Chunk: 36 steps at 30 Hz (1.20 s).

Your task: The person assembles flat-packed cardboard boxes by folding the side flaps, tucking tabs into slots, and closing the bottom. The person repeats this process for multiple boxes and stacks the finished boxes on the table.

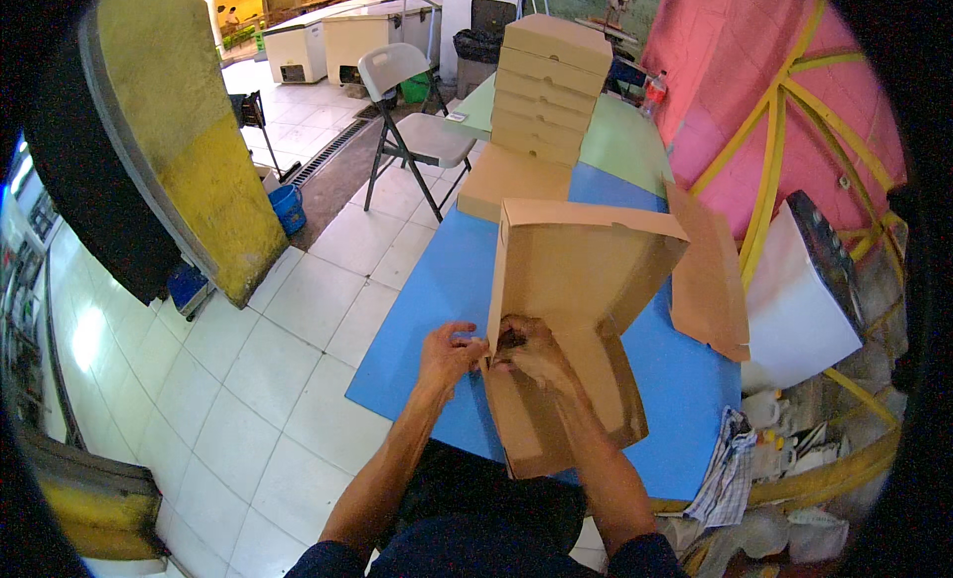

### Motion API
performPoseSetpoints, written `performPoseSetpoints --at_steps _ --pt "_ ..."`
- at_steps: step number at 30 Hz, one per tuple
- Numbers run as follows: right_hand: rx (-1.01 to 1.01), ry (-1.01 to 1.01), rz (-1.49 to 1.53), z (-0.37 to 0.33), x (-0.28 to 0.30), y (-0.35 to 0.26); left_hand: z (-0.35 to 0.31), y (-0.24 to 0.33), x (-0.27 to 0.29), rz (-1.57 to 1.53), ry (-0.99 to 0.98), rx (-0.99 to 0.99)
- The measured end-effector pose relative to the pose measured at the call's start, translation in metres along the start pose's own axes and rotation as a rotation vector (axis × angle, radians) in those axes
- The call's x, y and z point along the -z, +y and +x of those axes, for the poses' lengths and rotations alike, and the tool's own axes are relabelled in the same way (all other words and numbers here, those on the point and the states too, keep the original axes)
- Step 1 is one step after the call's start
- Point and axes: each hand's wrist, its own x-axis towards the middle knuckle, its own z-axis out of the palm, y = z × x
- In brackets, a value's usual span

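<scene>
A brown cardboard box [588,270] stands on the blue tabletop [427,345] in front of me, its lid raised and its base toward me. My left hand [452,358] is outside the box's left edge, with thumb and fingertips pinching the cardboard near the corner where lid and base meet. From the inner side, my right hand [534,352] reaches into that corner, its fingers curled against the side wall. The right hand partly covers the corner, so the exact fold between the fingers is hidden.
Behind the open box rises a stack of closed cardboard boxes [551,91]. A flat cardboard piece [705,280] lies along the table's right side. A checked cloth [723,469] hangs by the right corner, near a white appliance [802,295]. A folding chair [422,131] stands left of the table.
</scene>
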Motion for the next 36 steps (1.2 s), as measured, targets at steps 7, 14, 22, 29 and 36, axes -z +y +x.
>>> performPoseSetpoints --at_steps 7,14,22,29,36 --pt "-0.074 0.096 0.024 0.008 -0.006 0.006 -0.005 0.013 -0.002 -0.025 0.084 -0.087" --pt "-0.091 0.127 0.13 0.009 -0.009 0.004 -0.014 0.025 -0.008 0.183 0.175 -0.19" --pt "-0.142 0.015 0.159 0.007 0.002 0.018 -0.033 0.037 -0.029 0.761 0.213 -0.398" --pt "0.109 0.259 -0.21 -0.017 -0.01 -0.004 -0.034 0.052 -0.042 0.572 -0.006 -0.554" --pt "-0.179 0.681 -0.814 -0.132 0.104 -0.065 -0.013 0.079 -0.004 0.452 -0.182 -0.356"
